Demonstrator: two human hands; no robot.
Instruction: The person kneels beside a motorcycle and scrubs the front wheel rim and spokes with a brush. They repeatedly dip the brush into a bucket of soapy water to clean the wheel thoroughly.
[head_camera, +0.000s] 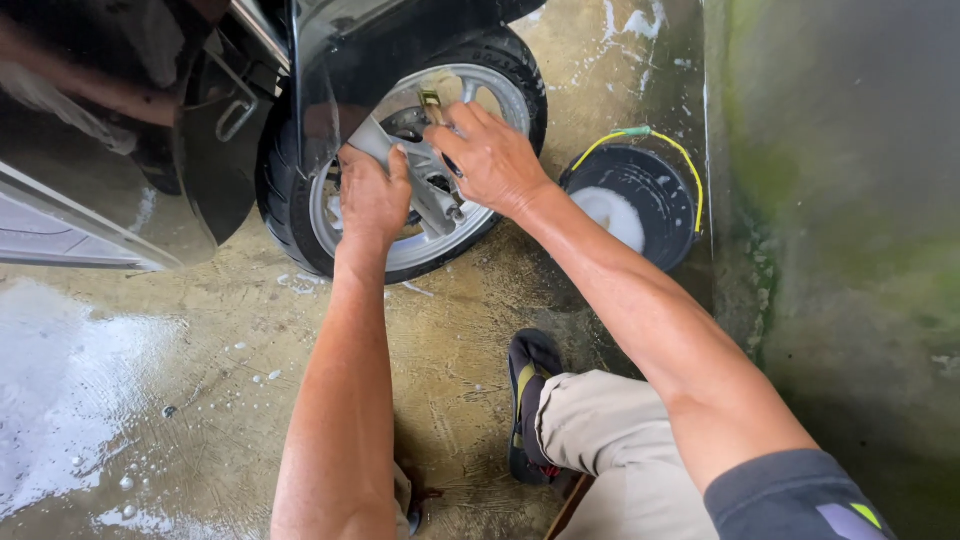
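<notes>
Both hands are on the front wheel (400, 160) of a dark scooter (120, 130), seen from above.

Left hand (372, 195): pressed against the silver rim (325, 215), fingers curled over a spoke near the hub, thumb up along the fork leg (425, 190). It looks closed on the spoke, though the fingertips are hidden behind the hand, so how firm the grip is cannot be told.

Right hand (492, 155): just beside the left and a little above it, knuckles up, fingers bent in toward the hub. A small brass-coloured piece (432, 103) shows at its fingertips, with a dark slim bit poking out under the palm; the fingers seem closed on something there, but what exactly is too hidden to tell.

Around the hands:
- Black tyre (285, 200) rings the rim, standing upright on wet concrete (200, 400).
- Dark glossy mudguard (330, 70) hangs over the wheel, above the left hand.
- Black bucket (655, 225) with a yellow handle (690, 165), right of the right wrist, just beside the tyre; white suds (610, 215) inside.
- Soapy foam and bubbles spread on the floor, well to the left of the left forearm.
- Below the forearms, the person's bent knee in beige trousers (610, 440) and a black sandal (530, 400) with a yellow stripe.
- Greenish damp wall (850, 200) to the far right of the bucket.
</notes>
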